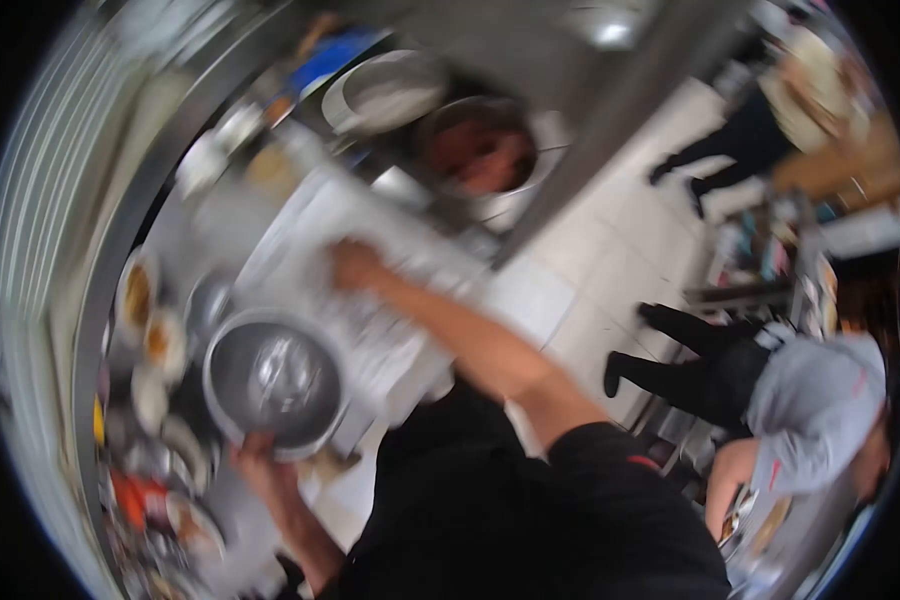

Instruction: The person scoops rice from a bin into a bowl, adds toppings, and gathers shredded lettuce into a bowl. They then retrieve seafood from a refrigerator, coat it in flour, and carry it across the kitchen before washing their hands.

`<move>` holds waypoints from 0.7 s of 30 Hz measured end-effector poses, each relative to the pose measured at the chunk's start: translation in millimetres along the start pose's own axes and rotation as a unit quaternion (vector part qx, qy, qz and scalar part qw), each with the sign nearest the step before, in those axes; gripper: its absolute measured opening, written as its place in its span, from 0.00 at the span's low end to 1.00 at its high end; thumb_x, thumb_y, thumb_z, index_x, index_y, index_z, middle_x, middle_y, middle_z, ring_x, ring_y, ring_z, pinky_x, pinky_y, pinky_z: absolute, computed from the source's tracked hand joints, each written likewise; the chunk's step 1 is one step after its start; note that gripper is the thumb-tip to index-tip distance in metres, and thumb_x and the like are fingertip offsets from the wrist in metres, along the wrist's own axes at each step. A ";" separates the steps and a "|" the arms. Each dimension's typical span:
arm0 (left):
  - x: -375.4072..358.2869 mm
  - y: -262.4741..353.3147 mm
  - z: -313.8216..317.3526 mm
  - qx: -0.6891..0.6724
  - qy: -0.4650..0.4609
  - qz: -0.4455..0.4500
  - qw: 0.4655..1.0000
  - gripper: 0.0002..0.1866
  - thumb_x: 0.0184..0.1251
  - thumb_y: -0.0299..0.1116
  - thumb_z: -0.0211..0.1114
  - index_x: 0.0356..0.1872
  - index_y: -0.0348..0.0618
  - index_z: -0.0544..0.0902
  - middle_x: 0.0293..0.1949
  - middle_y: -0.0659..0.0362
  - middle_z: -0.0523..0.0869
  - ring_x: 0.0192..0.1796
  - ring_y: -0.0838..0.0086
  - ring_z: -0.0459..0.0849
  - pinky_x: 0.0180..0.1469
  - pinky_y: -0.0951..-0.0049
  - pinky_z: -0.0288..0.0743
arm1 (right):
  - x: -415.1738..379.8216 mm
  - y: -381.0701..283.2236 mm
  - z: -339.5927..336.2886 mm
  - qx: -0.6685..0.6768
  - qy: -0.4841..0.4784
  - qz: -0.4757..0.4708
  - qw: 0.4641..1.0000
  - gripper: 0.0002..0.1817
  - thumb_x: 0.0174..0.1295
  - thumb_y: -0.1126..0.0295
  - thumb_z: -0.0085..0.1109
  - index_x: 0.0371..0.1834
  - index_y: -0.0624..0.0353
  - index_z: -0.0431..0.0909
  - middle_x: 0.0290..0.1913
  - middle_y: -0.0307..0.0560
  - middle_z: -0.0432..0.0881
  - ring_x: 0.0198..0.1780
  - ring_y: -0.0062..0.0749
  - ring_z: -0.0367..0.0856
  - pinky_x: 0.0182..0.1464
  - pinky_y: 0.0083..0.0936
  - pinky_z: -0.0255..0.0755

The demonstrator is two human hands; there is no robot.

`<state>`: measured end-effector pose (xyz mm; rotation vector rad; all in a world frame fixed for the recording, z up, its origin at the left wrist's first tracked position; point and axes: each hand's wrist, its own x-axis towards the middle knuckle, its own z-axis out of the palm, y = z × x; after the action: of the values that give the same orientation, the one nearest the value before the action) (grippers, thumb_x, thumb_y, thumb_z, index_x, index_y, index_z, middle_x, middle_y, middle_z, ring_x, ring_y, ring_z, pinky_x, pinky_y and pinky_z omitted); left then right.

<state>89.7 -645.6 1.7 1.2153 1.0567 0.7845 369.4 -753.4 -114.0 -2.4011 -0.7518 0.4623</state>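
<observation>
A round metal bowl (pixel 246 400) with a shiny, pale patch on its inner bottom sits low on the left side of the head view. My left hand (pixel 257 458) grips its near rim. My right hand (pixel 355 266) reaches over a large white tray or bin (pixel 305 225), just beyond the bowl. Motion smears the fingers of that hand and the tray's pale contents, so I cannot tell whether it holds anything.
Small bowls of yellowish food (pixel 160 340) line the counter at left, with an orange-red item (pixel 138 500) below. Beyond the tray are a pale round container (pixel 385 90) and a dark pot of reddish food (pixel 482 145). Two people stand at right, one in a grey shirt (pixel 810 400).
</observation>
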 end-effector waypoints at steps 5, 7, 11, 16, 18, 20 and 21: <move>-7.8 31.8 -19.6 -0.107 -0.091 -0.002 0.990 0.12 0.39 0.14 0.51 0.29 0.33 0.75 0.26 0.58 0.79 0.26 0.76 0.77 0.32 0.78 0.70 | -13.3 -37.1 -91.4 -0.012 -0.039 0.011 0.999 0.31 0.37 0.65 0.57 0.53 0.56 0.71 0.50 0.58 0.76 0.53 0.46 0.74 0.55 0.30 0.69; -6.2 30.0 -28.9 -0.122 -0.086 -0.003 0.989 0.11 0.39 0.14 0.51 0.28 0.34 0.75 0.25 0.58 0.79 0.25 0.76 0.76 0.31 0.79 0.70 | -21.8 -48.3 -110.6 0.002 0.002 -0.017 1.000 0.32 0.37 0.67 0.56 0.54 0.58 0.71 0.47 0.60 0.77 0.51 0.48 0.75 0.54 0.29 0.69; -4.5 26.2 -27.7 -0.125 -0.084 -0.017 0.988 0.11 0.39 0.14 0.51 0.28 0.33 0.75 0.26 0.58 0.80 0.24 0.77 0.76 0.30 0.79 0.70 | -13.2 -35.6 -108.7 -0.016 -0.017 -0.012 1.000 0.33 0.39 0.69 0.55 0.56 0.57 0.69 0.47 0.59 0.77 0.51 0.48 0.75 0.54 0.30 0.70; -8.0 24.3 -34.6 -0.148 -0.101 -0.023 0.983 0.11 0.38 0.14 0.52 0.28 0.32 0.76 0.26 0.56 0.80 0.25 0.76 0.77 0.30 0.79 0.70 | -47.7 -22.7 -97.7 -0.017 -0.045 -0.042 0.998 0.36 0.41 0.73 0.56 0.62 0.51 0.63 0.51 0.59 0.74 0.54 0.49 0.72 0.55 0.31 0.68; -12.3 27.5 -34.1 -0.143 -0.087 -0.035 0.985 0.11 0.38 0.14 0.51 0.27 0.31 0.76 0.26 0.56 0.80 0.25 0.75 0.77 0.30 0.79 0.71 | -68.4 -19.1 -83.5 -0.103 -0.044 0.027 0.993 0.39 0.41 0.70 0.59 0.63 0.50 0.60 0.54 0.59 0.71 0.54 0.51 0.71 0.52 0.36 0.70; -13.6 25.0 -34.7 -0.145 -0.085 -0.034 0.985 0.10 0.39 0.14 0.51 0.27 0.33 0.75 0.25 0.57 0.79 0.24 0.76 0.76 0.29 0.80 0.70 | -91.6 -19.1 -62.8 -0.167 -0.058 0.077 0.981 0.41 0.42 0.68 0.61 0.65 0.47 0.57 0.58 0.58 0.67 0.56 0.53 0.69 0.52 0.39 0.70; -13.6 22.8 -35.6 -0.141 -0.085 -0.036 0.986 0.10 0.40 0.14 0.50 0.27 0.35 0.74 0.24 0.58 0.78 0.23 0.78 0.75 0.28 0.80 0.69 | -100.9 -19.3 -48.2 -0.202 -0.032 0.093 0.974 0.43 0.42 0.67 0.62 0.66 0.46 0.55 0.60 0.56 0.63 0.56 0.54 0.68 0.52 0.42 0.70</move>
<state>53.1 -641.0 26.3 0.9779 0.8154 0.7327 305.4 -821.7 -49.8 -2.8669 -0.7054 0.5037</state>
